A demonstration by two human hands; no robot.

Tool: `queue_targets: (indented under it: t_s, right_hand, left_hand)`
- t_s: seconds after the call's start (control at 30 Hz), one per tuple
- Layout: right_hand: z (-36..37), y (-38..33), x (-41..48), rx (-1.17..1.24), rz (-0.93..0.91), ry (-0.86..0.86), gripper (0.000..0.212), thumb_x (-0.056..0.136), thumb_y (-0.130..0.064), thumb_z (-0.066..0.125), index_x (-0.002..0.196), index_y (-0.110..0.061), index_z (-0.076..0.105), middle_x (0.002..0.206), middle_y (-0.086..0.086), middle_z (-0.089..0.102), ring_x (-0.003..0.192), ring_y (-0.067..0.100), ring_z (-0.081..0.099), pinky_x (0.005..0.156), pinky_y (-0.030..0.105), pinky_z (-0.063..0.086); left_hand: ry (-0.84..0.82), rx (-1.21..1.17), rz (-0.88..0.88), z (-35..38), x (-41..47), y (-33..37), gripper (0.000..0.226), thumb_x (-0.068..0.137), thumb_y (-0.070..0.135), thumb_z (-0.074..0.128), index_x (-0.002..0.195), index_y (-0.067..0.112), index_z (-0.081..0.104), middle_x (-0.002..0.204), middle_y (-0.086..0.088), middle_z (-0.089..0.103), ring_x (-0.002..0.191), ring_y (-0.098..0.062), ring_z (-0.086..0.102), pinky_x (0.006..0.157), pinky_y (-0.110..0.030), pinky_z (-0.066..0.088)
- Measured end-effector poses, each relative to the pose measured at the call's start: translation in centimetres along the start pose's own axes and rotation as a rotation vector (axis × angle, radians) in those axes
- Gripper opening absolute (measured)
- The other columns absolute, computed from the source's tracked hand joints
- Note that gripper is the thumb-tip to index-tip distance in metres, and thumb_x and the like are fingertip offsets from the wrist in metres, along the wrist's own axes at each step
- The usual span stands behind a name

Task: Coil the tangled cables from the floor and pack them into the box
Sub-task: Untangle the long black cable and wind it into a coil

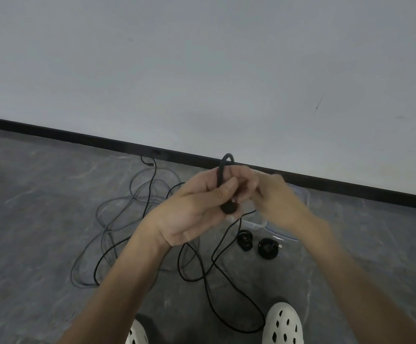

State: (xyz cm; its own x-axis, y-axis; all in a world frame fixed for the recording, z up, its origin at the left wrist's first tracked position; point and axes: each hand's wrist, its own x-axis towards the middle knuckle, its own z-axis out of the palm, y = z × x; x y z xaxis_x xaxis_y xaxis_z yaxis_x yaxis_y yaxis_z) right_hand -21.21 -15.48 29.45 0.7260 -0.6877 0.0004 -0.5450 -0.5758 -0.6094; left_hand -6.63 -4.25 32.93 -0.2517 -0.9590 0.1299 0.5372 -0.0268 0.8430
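The left hand (197,209) is raised in front of the person, palm turned up, and grasps a small coil (223,170) of black cable. Its thumb presses the strands against its curled fingers, so that 1 loop stands above the fist and the lower end bulges out below the thumb. The right hand (274,194) is blurred; its bent fingers meet the coil from the other side, but whether they actually pinch it cannot be told. From the coil a loose black cable (227,281) hangs to the floor (40,219) and runs in wide bends toward the near edge, passing just beside a white perforated shoe (282,324); a second shoe (137,333) shows at the bottom edge. Left of the hands a heap of tangled cables (127,214) lies spread on the floor, 1 end reaching to the black baseboard (53,132) at the floor's far edge. A clear plastic box (301,197) sits near the baseboard, partly hidden behind the right hand. 2 wound bundles (267,248) lie side by side on the floor just in front of the box.
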Motion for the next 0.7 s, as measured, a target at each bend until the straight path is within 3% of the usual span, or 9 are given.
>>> queue_targets:
  t_s: [0.03, 0.1, 0.2, 0.27, 0.4, 0.57, 0.7]
  right_hand:
    - [0.4, -0.5, -0.2, -0.004, -0.021, -0.049, 0.034, 0.099, -0.012, 0.041, 0.076, -0.036, 0.05, 0.069, 0.008, 0.059, 0.066, 0.026, 0.054, 0.064, 0.034, 0.045]
    - [1.2, -1.6, -0.6, 0.02, -0.073, -0.123, 0.036, 0.099, -0.015, 0.043, 0.073, -0.04, 0.045, 0.063, -0.003, 0.05, 0.057, 0.018, 0.047, 0.055, 0.027, 0.039]
    - [2.3, -2.9, -1.0, 0.023, -0.134, -0.244, 0.011, 0.099, -0.019, 0.049, 0.097, -0.017, 0.06, 0.066, 0.002, 0.057, 0.054, 0.019, 0.053, 0.056, 0.037, 0.045]
    - [2.7, -3.6, -1.3, 0.068, -0.176, -0.292, 0.015, 0.098, -0.021, 0.052, 0.11, -0.015, 0.06, 0.068, 0.001, 0.061, 0.052, 0.015, 0.054, 0.055, 0.035, 0.046]
    - [2.8, -5.0, -2.4, 0.146, -0.273, -0.333, 0.013, 0.099, -0.025, 0.051, 0.103, -0.019, 0.062, 0.063, -0.012, 0.055, 0.052, 0.009, 0.049, 0.054, 0.025, 0.04]
    - [1.6, -5.8, -3.3, 0.235, -0.241, -0.292, 0.021, 0.097, -0.034, 0.048, 0.095, -0.02, 0.064, 0.067, -0.005, 0.056, 0.054, 0.012, 0.049, 0.052, 0.022, 0.038]
    - [0.6, -6.1, -3.8, 0.329, -0.16, -0.249, 0.015, 0.096, -0.028, 0.054, 0.095, -0.024, 0.068, 0.079, -0.011, 0.067, 0.072, 0.008, 0.063, 0.063, 0.03, 0.054]
  left_hand:
    - [0.009, 0.027, 0.036, -0.1, 0.0, 0.0, 0.028, 0.093, 0.014, 0.047, 0.105, 0.022, 0.07, 0.101, 0.001, 0.061, 0.089, -0.01, 0.052, 0.074, -0.022, 0.043]
    - [0.076, 0.036, 0.105, -0.5, 0.0, 0.1, 0.028, 0.09, 0.016, 0.051, 0.109, 0.022, 0.071, 0.106, -0.001, 0.064, 0.099, -0.012, 0.056, 0.089, -0.025, 0.045]
    - [0.254, -0.014, 0.214, -1.7, 0.0, 0.6, 0.03, 0.093, 0.011, 0.048, 0.118, 0.013, 0.064, 0.112, -0.002, 0.069, 0.108, -0.015, 0.063, 0.097, -0.026, 0.048]
    - [0.396, 0.084, 0.286, -2.6, -0.1, 1.0, 0.029, 0.1, 0.007, 0.039, 0.123, 0.011, 0.056, 0.117, 0.0, 0.069, 0.115, -0.015, 0.062, 0.098, -0.025, 0.047]
    - [0.618, 0.256, 0.386, -4.3, -0.7, 1.9, 0.03, 0.104, 0.002, 0.032, 0.125, 0.011, 0.052, 0.124, 0.001, 0.064, 0.123, -0.012, 0.057, 0.102, -0.023, 0.043]
    - [0.733, 0.539, 0.305, -5.7, -1.7, 2.1, 0.032, 0.103, -0.001, 0.033, 0.132, 0.003, 0.047, 0.131, -0.007, 0.059, 0.125, -0.011, 0.054, 0.105, -0.022, 0.04]
    - [0.654, 0.768, 0.105, -5.8, -2.7, 1.4, 0.029, 0.103, 0.0, 0.037, 0.128, 0.003, 0.051, 0.125, -0.004, 0.064, 0.119, -0.006, 0.057, 0.105, -0.021, 0.042]
